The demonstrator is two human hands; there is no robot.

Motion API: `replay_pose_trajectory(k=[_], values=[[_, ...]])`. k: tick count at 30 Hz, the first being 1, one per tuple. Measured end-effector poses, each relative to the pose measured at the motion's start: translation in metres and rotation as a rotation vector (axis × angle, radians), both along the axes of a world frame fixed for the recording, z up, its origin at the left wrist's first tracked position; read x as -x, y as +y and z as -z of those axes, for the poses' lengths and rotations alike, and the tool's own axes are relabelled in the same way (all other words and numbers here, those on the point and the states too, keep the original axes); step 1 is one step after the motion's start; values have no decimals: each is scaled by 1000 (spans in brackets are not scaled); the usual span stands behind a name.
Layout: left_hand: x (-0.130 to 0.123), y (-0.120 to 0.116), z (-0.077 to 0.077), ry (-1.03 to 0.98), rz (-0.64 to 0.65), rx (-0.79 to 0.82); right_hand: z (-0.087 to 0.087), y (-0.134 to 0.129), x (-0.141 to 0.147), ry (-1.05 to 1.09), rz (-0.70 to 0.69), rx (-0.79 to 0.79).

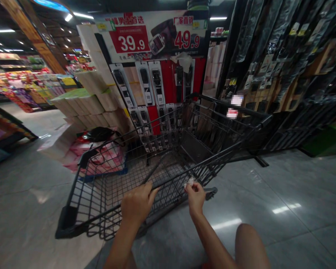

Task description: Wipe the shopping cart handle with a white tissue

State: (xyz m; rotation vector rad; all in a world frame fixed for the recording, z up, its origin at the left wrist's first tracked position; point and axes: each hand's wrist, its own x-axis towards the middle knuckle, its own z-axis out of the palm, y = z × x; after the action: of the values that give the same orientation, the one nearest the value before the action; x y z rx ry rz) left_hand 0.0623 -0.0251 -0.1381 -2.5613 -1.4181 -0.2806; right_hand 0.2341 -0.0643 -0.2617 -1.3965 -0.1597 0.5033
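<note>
A black wire shopping cart (100, 215) stands sideways in front of me, its basket holding nothing that I can make out. My left hand (137, 201) is wrapped over the near top rail of the cart. Close beside the same side, my right hand (196, 196) pinches a small crumpled white tissue (189, 183) between thumb and fingers. The tissue is against or just in front of the wire side; whether it touches cannot be told.
Behind the cart stands a rack of packaged belts (157, 82) under a price sign (162, 37). Stacked paper packs (81, 104) and a pink bundle (100, 158) are at the left. More hanging goods (282, 74) line the right. Grey tiled floor (285, 186) lies at the right.
</note>
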Motion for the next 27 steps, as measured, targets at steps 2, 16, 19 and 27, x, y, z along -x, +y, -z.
replay_pose_trajectory(k=[2,16,19,27], values=[[0,0,1,-7,-5,-16,9,0,3,8,5,6],[1,0,4,29,-28,-36,24,-4,1,-55,9,22],[1,0,3,21,-24,-41,36,-8,3,12,17,33],[-3,-2,-2,0,-6,-2,32,-5,7,213,75,-84]])
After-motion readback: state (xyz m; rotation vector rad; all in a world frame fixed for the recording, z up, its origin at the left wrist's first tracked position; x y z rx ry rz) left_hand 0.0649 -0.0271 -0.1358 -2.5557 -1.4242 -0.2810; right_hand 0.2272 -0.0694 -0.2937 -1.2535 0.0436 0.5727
